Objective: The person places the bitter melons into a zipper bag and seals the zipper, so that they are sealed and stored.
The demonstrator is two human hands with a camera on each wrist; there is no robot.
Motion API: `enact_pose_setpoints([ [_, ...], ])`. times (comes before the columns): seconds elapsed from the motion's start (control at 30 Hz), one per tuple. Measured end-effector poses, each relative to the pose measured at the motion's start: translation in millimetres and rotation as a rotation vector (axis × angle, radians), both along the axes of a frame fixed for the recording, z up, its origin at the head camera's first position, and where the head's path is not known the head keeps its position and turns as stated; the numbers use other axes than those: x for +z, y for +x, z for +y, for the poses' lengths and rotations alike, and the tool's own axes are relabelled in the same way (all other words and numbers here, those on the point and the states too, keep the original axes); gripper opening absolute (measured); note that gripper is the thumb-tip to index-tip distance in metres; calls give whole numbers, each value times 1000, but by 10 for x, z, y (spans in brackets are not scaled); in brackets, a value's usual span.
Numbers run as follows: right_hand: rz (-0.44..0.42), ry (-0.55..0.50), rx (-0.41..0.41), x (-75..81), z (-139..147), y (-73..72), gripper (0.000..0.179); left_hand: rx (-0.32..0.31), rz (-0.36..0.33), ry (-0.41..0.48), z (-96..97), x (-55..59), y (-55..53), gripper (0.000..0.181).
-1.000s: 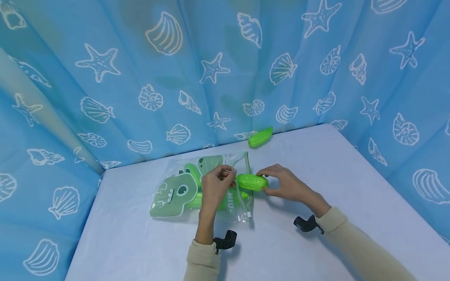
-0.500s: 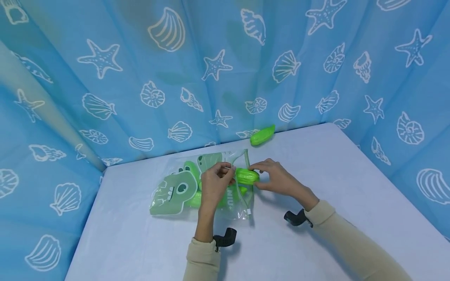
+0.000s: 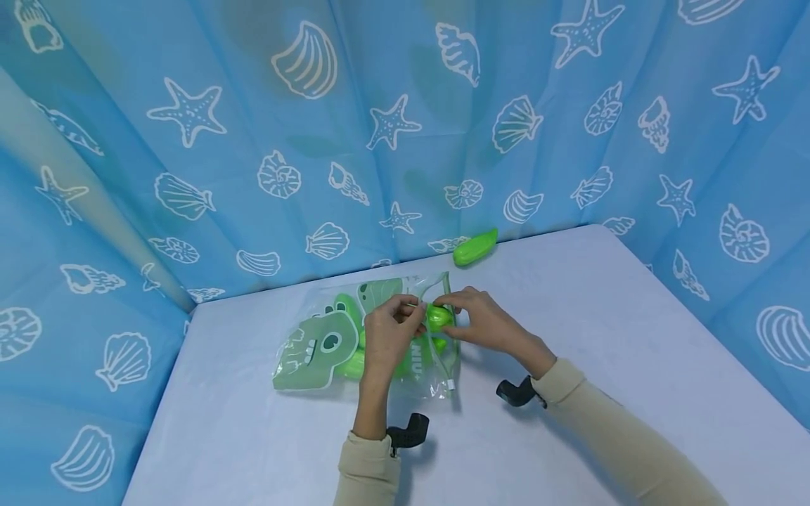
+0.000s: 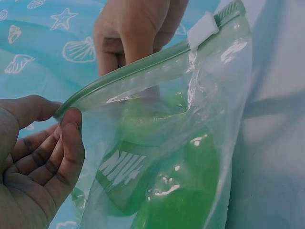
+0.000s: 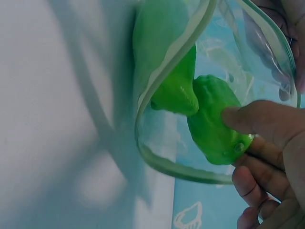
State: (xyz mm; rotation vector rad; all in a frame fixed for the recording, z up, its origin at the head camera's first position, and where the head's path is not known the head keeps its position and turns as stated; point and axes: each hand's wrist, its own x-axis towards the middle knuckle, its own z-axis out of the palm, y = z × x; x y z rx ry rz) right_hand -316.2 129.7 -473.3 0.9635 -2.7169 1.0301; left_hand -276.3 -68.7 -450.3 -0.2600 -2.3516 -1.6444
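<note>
A clear zip bag [image 3: 313,351] with a green cartoon monster print lies on the table, its mouth facing right and held apart. My left hand [image 3: 387,334] pinches the green zip edge [image 4: 121,74] between thumb and forefinger, near the top of the opening. In my right hand [image 3: 486,320], thumb and fingers grip a bumpy, bright green toy cucumber [image 5: 212,126]. The cucumber is mostly inside the bag's mouth, its stem end toward the palm. Several other green toy vegetables [image 5: 164,52] lie inside the bag, partly hidden by the print and my left hand.
One more green toy vegetable [image 3: 474,248], pointed at one end, lies at the back edge of the white table [image 3: 569,302]. A blue curtain [image 3: 392,176] with white shells and starfish stands behind and at both sides. The white zip slider [image 4: 204,31] sits at the near end of the zip.
My right hand has moved left, carrying the toy cucumber from beside the opening into the bag's mouth. My left hand keeps its pinch on the zip edge.
</note>
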Motion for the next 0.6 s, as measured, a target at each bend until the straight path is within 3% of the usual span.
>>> enact_pose_setpoints([
  [0.5,40,29,-5,-43,-139,-27,43,-10,13,17,-6,-15,-2,13],
  [0.6,55,-15,-17,0,-85,4,40,-10,10,19,-9,-9,-4,14],
])
